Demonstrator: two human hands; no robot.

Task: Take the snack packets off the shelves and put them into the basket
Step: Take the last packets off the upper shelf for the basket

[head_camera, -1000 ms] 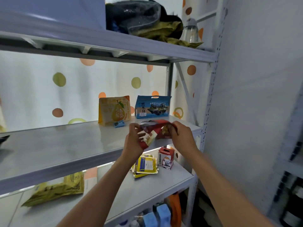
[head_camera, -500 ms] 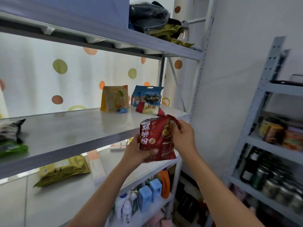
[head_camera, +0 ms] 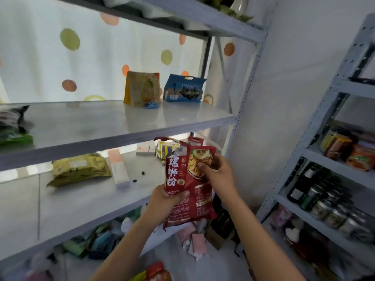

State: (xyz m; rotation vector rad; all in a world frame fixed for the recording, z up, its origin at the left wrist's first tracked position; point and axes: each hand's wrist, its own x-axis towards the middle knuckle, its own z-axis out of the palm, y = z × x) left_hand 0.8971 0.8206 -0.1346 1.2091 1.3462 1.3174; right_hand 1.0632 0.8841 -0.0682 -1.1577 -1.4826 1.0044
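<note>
Both hands hold a red snack packet [head_camera: 187, 185] with white characters in front of the lower shelf. My left hand [head_camera: 165, 201] grips its lower left edge; my right hand [head_camera: 218, 175] pinches its upper right part. On the middle shelf [head_camera: 85, 128] stand an orange pouch [head_camera: 142, 89] and a blue pouch [head_camera: 183, 89], with a small blue sachet [head_camera: 150, 105] in front. A yellow-green packet [head_camera: 80, 168] lies on the lower shelf [head_camera: 71, 205], and yellow packets [head_camera: 165, 148] lie behind the red one. No basket can be made out.
A white-and-pink box [head_camera: 119, 169] lies beside the yellow-green packet. Dark and green bags [head_camera: 13, 126] sit at the middle shelf's left end. A second rack [head_camera: 334, 175] on the right holds jars and bottles. Mixed packets [head_camera: 95, 240] crowd the bottom level, and red packaging [head_camera: 156, 272] shows at the lower edge.
The red packet has come off the middle shelf and moved down and toward me, both hands still on it. The view has tilted downward, showing more of the lower shelves.
</note>
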